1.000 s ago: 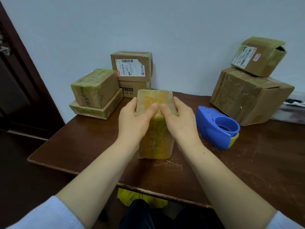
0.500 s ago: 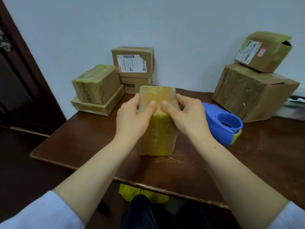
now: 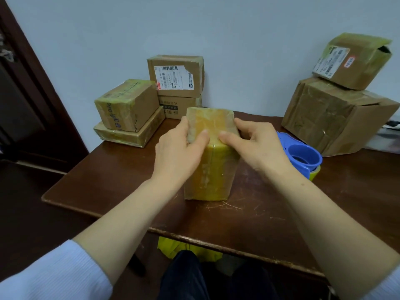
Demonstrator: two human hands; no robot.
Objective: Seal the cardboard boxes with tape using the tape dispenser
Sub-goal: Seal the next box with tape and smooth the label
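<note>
Holding the box (image 3: 211, 176) with left hand (image 3: 179, 152) and right hand (image 3: 255, 148), grip clamped tight, rub the tape (image 3: 213, 124) down flat.

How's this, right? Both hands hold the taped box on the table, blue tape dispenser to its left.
One error: the head view shows the blue tape dispenser lying right of the taped box. The left hand and right hand do hold it on the table.

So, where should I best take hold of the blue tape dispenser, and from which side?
Grip the tape dispenser by its blue shell, probably from above with the right hand, now holding the box beside it. The open ring faces up, giving fingers a hold.
</note>
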